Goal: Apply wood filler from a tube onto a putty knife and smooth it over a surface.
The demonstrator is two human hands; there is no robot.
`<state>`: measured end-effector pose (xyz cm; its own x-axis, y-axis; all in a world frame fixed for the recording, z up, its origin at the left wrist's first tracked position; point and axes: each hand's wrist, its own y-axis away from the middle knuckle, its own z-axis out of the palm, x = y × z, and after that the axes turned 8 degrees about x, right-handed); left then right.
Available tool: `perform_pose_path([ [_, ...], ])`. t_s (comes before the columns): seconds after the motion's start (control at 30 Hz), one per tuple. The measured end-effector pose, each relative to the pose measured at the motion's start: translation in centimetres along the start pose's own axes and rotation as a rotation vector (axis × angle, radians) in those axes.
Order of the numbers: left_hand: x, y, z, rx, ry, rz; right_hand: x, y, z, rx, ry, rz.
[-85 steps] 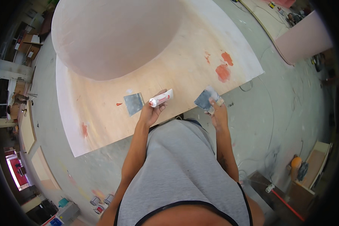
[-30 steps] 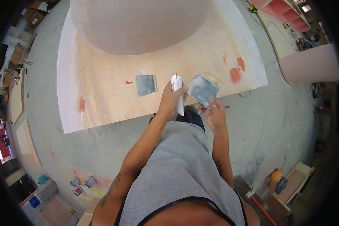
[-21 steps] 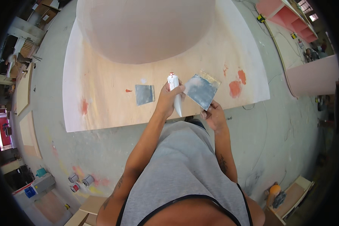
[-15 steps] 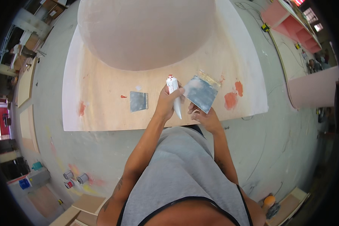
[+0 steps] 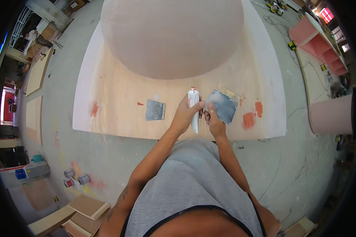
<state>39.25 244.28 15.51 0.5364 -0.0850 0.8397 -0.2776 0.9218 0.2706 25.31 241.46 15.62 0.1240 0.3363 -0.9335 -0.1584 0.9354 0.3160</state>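
L hand (image 5: 184, 114) pinches a white tube (image 5: 193, 100) btwn thumb and fingers, red-stained nozzle pointing away from the body, flat tail toward it. R hand (image 5: 216, 124), just beside, pinches a grey scraper plate (image 5: 225, 104) by its near-left edge, thumb on the face (fingers partly hidden behind — can't tell how far they reach); can't tell if the hands touch. Tube's prob. light and soft-walled, so it'd give under a hard grip; best held round the middle, clear of the messy nozzle, w/ pressure from the tail end. Plate looks thin, light, fairly stiff, maybe a bit springy; smeared face could be slick — edge or corner hold seems best. A 2nd grey plate (image 5: 155, 110) lies flat on the counter (image 5: 122, 118), left of L hand; red smears (image 5: 249, 121) sit right of R hand.
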Motion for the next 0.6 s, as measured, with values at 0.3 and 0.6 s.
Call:
perform_pose_path([
  [0.3, 4.2, -0.3, -0.7, -0.055, 0.046, -0.177, -1.2, 0.6, 2.4, 0.216, 0.062, -0.235],
  [0.6, 6.5, 0.8, -0.6, -0.242, 0.119, -0.209, -6.4, 2.1, 5.7, -0.002, 0.089, -0.383],
])
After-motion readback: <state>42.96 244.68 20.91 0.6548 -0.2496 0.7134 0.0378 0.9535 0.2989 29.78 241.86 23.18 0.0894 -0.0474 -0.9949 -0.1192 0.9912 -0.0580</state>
